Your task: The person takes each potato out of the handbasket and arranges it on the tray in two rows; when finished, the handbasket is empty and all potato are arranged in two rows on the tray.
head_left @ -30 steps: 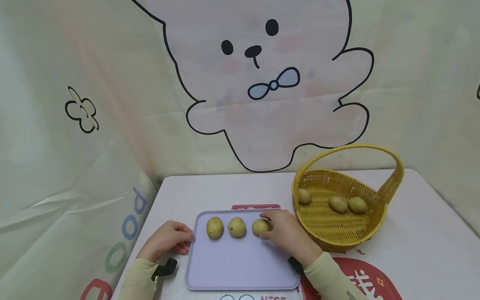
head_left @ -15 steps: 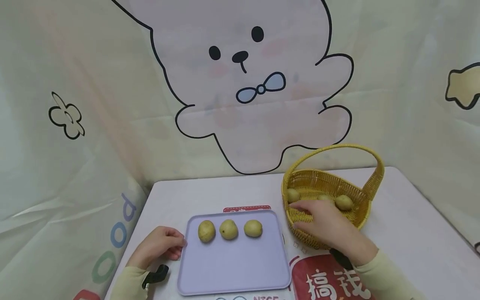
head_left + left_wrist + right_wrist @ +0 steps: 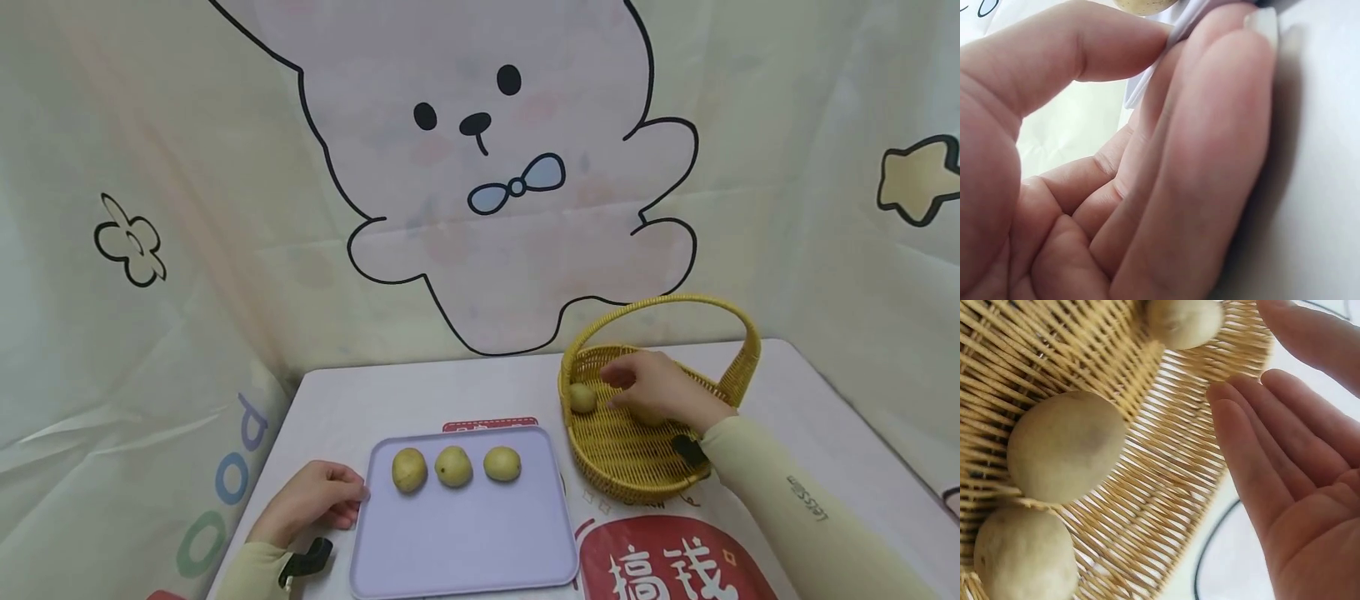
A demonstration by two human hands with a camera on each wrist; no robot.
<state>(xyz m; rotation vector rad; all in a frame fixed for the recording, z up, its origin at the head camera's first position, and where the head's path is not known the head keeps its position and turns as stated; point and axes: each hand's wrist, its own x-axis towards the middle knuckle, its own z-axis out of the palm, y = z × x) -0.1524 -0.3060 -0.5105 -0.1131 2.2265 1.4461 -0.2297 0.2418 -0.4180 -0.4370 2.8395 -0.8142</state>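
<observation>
My left hand (image 3: 311,504) pinches one tray (image 3: 465,550) at its edge. On it sit three potatoes (image 3: 453,467); I'd expect them firm, fairly light, apt to roll, best gripped round the middle. Rightward, one basket (image 3: 618,454) holds three more (image 3: 1066,447); over it my right hand (image 3: 667,390) has fingers extended, grasping nothing.

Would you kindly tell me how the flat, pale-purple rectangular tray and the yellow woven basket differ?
The flat, pale-purple rectangular tray is smooth and low-rimmed; the yellow woven basket is rounded, deeper and has an arched handle. The tray's oval, yellowish potatoes form a neat row; in the basket, two lie close together and one apart. Both stand on the white table and hold three potatoes each.
</observation>
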